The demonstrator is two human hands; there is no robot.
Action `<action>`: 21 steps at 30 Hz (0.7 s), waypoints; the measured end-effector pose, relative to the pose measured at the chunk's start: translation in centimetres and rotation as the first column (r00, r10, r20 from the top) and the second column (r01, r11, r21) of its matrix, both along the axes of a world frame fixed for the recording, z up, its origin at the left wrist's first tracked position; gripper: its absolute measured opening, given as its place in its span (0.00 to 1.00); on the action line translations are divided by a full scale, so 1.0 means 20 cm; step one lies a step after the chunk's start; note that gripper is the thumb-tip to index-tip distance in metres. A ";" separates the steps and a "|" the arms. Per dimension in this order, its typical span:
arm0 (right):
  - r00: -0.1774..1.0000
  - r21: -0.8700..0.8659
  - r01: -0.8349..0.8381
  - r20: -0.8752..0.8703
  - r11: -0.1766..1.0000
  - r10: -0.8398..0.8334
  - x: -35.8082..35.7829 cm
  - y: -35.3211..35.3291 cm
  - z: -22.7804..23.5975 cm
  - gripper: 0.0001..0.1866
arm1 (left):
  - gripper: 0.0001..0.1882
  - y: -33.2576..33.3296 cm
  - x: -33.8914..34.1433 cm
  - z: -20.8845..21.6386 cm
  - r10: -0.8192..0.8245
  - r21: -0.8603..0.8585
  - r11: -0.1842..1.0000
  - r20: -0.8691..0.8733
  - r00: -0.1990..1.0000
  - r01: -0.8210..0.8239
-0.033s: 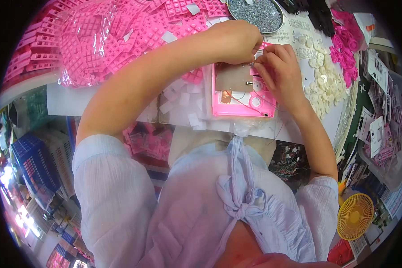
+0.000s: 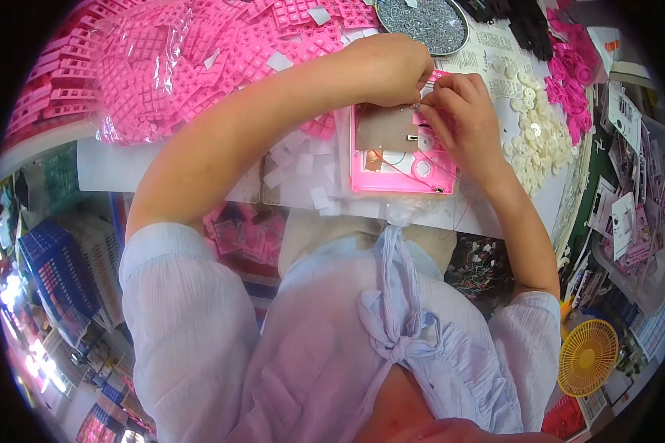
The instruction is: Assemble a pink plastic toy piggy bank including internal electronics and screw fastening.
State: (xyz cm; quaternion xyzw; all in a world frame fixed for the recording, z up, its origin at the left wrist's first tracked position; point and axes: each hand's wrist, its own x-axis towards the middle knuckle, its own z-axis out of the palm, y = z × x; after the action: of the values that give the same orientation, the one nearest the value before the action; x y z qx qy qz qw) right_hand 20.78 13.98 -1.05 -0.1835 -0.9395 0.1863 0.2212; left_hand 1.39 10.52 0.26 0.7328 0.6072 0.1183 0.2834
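A pink plastic casing (image 2: 363, 181) lies on the bench in front of me, with a flat grey-brown board (image 2: 383, 127) over its far part. Thin wires (image 2: 400, 168) and a white ring-shaped part (image 2: 423, 169) show in its near half. My left hand (image 2: 399, 68) reaches over the casing's far edge, fingers curled downward. From the right, my right hand (image 2: 467, 122) bends over the casing's far right corner with thumb and fingers pinched. The fingertips of both hands nearly meet there; whatever small thing they grip is hidden.
Pink keypad-like parts (image 2: 229, 66) heap up at the far left, partly bagged. A round tray of small metal screws (image 2: 425, 26) stands beyond the casing. White plastic discs (image 2: 533, 125) and magenta parts (image 2: 573, 74) lie at right. Small white pieces (image 2: 303, 164) are scattered left of the casing.
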 end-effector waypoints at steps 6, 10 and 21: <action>0.959 -0.015 -0.268 0.093 0.963 0.268 0.07 0.07 0.10 0.14 | 0.08 -0.01 0.00 -0.02 0.010 -0.011 1.000 0.021 1.000 -0.010; 0.927 0.081 -0.318 0.236 0.945 0.292 0.06 0.06 0.14 0.17 | 0.08 -0.01 0.00 0.01 0.007 -0.037 0.999 0.007 1.000 -0.007; 0.864 -0.379 -0.367 0.200 0.850 0.462 0.06 0.25 0.11 0.17 | 0.06 -0.01 -0.05 -0.03 -0.131 0.073 0.989 0.041 0.991 0.128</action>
State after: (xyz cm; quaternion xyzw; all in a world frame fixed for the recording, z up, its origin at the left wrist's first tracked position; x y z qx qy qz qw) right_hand 21.92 19.03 1.19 -0.0332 -0.9341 0.3554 0.0044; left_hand 0.43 10.22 -0.31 0.7772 0.5473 0.1377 0.2785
